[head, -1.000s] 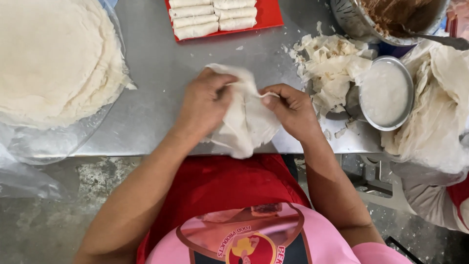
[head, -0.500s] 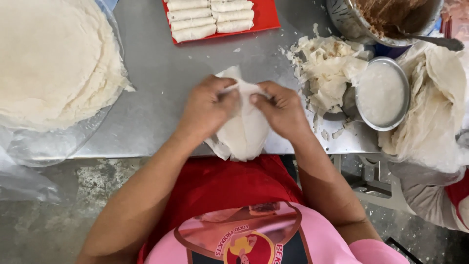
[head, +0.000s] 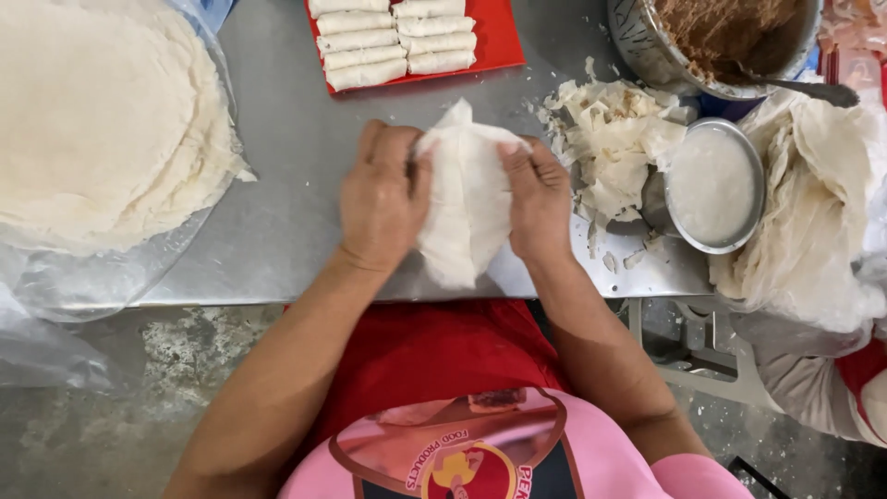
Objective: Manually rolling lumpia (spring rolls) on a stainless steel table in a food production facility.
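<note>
A thin white wrapper sheet [head: 465,199] lies folded on the metal table [head: 286,185], its near end hanging past the front edge. My left hand [head: 381,196] presses its left side and my right hand [head: 534,199] presses its right side, thumbs turned inward on the sheet. What lies inside the fold is hidden.
A big stack of round white wrappers [head: 97,120] sits at the left on clear plastic. A red tray [head: 504,37] holds several finished rolls [head: 393,42]. At the right are wrapper scraps [head: 614,139], a small metal bowl of white paste [head: 713,185], a pot of brown filling [head: 730,32] and crumpled sheets [head: 813,203].
The wrapper has been turned from lying across to pointing away from me. Both hands have slid to its sides and closed the fold inward.
</note>
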